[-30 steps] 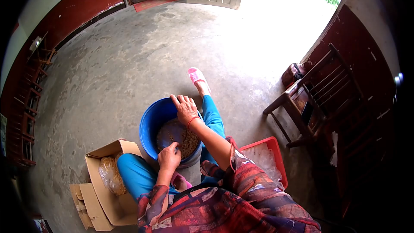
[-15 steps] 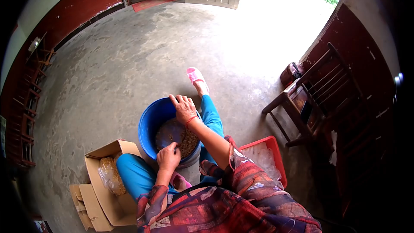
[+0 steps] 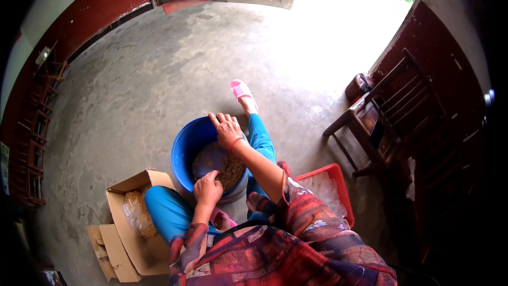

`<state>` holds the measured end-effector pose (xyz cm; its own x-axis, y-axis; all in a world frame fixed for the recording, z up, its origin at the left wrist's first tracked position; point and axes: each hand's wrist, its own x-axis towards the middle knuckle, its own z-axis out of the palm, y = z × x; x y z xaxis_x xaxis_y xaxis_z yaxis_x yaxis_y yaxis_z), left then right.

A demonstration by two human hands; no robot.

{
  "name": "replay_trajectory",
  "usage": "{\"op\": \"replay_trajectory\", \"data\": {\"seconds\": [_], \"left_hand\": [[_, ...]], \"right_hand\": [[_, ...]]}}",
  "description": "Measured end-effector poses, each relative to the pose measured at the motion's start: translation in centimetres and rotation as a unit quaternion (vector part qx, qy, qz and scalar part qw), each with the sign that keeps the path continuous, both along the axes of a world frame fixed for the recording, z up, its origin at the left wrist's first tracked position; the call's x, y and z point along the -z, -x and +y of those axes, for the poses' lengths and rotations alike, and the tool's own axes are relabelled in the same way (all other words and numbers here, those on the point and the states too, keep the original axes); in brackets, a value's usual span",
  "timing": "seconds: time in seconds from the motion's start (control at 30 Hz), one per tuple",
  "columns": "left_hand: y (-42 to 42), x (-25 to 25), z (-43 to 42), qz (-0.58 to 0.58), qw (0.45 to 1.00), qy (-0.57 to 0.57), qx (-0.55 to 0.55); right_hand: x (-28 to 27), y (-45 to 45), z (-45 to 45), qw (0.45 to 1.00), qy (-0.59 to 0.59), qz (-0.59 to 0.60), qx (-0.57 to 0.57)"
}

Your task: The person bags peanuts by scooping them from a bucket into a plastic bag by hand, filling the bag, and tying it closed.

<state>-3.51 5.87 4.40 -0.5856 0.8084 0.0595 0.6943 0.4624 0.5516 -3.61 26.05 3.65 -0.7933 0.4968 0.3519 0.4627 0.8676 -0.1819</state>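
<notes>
A blue bucket (image 3: 182,148) stands between my knees, with brown, grainy pieces (image 3: 232,175) in it. Over these pieces lies a bluish, see-through sheet, apparently a plastic bag (image 3: 210,158). My left hand (image 3: 208,189) is at the near side of the bucket, thumb and forefinger pinched at the sheet's near edge. Across the far right rim reaches my right hand (image 3: 228,131), a red bracelet (image 3: 235,143) at its wrist. Its fingers are stretched out and somewhat apart; the thumb side is partly hidden.
Left of my knee, an opened cardboard box (image 3: 124,233) holds clear bags (image 3: 138,213) of yellowish pieces. To my right is a red basket (image 3: 344,196) with clear plastic (image 3: 323,190) inside. A wooden chair (image 3: 365,132) stands by the right wall; wooden stools (image 3: 37,143) line the left wall.
My left hand has shifted slightly up and its forefinger now reaches further over the bucket. The right hand stays at the rim. The whole view has moved slightly.
</notes>
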Motion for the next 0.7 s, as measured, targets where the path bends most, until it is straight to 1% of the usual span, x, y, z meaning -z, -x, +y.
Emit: {"op": "replay_trajectory", "data": {"seconds": [0.1,0.2,0.23,0.3,0.33,0.4,0.5,0.57,0.63,0.67,0.7], "left_hand": [[0.0,0.3,0.2,0.017,1.000,-0.003,-0.004],[-0.1,0.1,0.2,0.035,0.999,0.018,-0.020],[-0.1,-0.1,0.1,0.016,1.000,0.014,-0.017],[-0.1,-0.3,0.0,0.002,1.000,0.006,-0.016],[-0.1,-0.2,0.0,0.001,1.000,0.009,-0.019],[0.1,0.4,0.1,0.003,1.000,0.007,-0.024],[0.3,1.1,-0.1,0.030,0.999,-0.004,-0.027],[0.2,0.8,0.0,0.013,1.000,-0.011,-0.021],[0.3,0.8,-0.1,0.013,1.000,-0.012,-0.013],[0.2,0.7,-0.1,0.011,1.000,-0.009,-0.006],[0.2,0.7,-0.1,0.014,1.000,-0.012,-0.003]], "right_hand": [[-0.1,0.1,0.2,1.000,0.010,-0.022,-0.007],[-0.5,0.0,0.0,0.998,0.028,-0.050,-0.004],[-0.7,0.0,0.0,0.999,0.025,-0.047,-0.005],[-1.1,-0.2,0.1,0.992,0.097,-0.086,-0.005],[-1.5,-0.3,0.1,0.992,0.092,-0.082,-0.006],[-1.8,-1.1,-0.1,0.987,0.124,-0.097,-0.008],[-2.1,-3.0,-0.4,0.987,0.134,-0.085,-0.014],[0.0,-3.8,0.0,0.990,0.113,-0.090,-0.009],[2.1,-4.8,0.2,0.997,0.063,-0.053,0.003],[1.2,-5.6,-0.4,0.994,0.098,-0.050,0.010],[1.1,-6.0,-0.7,0.992,0.123,-0.018,0.015]]}}
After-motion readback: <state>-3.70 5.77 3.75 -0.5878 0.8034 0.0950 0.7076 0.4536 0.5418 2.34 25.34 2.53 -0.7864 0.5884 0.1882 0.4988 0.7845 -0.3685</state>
